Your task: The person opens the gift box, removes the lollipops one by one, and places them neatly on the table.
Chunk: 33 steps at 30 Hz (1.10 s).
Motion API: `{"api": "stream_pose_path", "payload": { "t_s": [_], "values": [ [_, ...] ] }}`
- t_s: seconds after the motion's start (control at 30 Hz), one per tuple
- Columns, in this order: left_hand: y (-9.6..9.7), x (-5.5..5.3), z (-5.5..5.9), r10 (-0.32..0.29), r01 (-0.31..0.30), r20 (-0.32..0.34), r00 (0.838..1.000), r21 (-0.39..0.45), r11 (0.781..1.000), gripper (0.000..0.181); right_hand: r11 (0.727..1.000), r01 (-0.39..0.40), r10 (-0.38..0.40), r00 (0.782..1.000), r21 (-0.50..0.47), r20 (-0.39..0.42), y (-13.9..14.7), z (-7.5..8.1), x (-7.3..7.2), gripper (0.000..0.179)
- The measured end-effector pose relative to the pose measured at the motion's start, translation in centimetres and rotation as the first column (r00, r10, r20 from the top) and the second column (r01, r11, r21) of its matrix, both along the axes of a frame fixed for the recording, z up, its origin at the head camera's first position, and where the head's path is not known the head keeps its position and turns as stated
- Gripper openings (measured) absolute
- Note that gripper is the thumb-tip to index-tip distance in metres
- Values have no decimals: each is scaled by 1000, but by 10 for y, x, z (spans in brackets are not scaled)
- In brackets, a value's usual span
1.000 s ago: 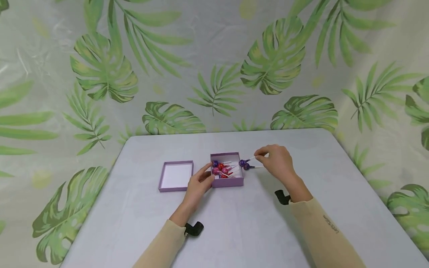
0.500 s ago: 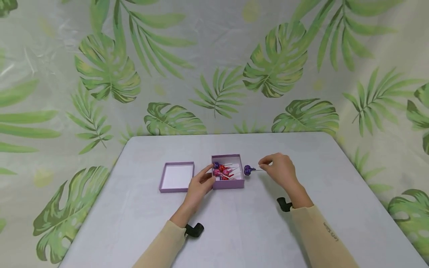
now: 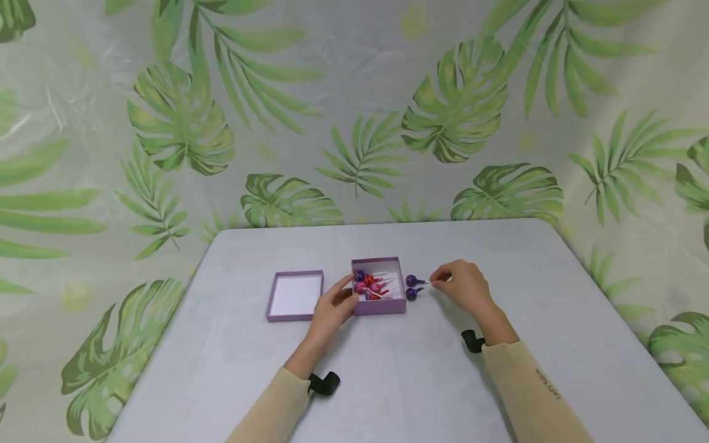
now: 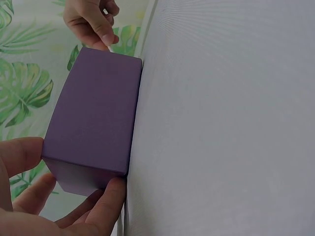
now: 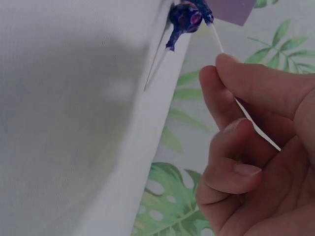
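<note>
In the head view, an open purple box (image 3: 379,306) holds several lollipops (image 3: 375,287) in red, pink and purple wrappers. My left hand (image 3: 332,307) holds the box at its left end, fingers about the wall and corner, as the left wrist view confirms. To the box's right, my right hand (image 3: 462,288) pinches the white stick of a purple-wrapped lollipop (image 3: 412,280) between thumb and index finger. A second purple lollipop (image 3: 411,294) lies on the table close beside it, apart from the fingers; its stick shows in the right wrist view.
A shallow purple-rimmed lid (image 3: 295,295) lies, white inside up, left of the box. Everything rests on a white table (image 3: 399,375), with a leaf-patterned curtain (image 3: 354,123) behind it.
My right hand has lowered the purple lollipops from beside the box rim to the table, and one is now out of its grip. The left hand stays at the box.
</note>
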<state>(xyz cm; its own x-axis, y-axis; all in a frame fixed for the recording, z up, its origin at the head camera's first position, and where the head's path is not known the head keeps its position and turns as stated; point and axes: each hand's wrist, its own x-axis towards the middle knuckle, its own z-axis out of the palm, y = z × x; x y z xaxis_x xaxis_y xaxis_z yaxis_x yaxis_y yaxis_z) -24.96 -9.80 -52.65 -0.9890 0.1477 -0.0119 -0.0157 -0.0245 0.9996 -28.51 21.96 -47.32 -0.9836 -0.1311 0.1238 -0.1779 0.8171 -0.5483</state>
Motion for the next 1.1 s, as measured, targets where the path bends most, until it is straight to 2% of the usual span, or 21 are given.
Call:
{"api": "stream_pose_path", "payload": {
  "t_s": [0.43,0.8,1.1],
  "values": [
    [1,0,0,21,-21,-2,1000,16,1000,52,999,-29,25,995,39,93,8,-6,-8,6],
    [0,0,0,6,-6,-12,1000,12,1000,54,998,-26,19,994,64,109,16,-23,-13,3],
    [1,0,0,15,-15,-2,1000,1,1000,52,998,-21,13,994,62,113,18,-23,-12,7]
  ]
}}
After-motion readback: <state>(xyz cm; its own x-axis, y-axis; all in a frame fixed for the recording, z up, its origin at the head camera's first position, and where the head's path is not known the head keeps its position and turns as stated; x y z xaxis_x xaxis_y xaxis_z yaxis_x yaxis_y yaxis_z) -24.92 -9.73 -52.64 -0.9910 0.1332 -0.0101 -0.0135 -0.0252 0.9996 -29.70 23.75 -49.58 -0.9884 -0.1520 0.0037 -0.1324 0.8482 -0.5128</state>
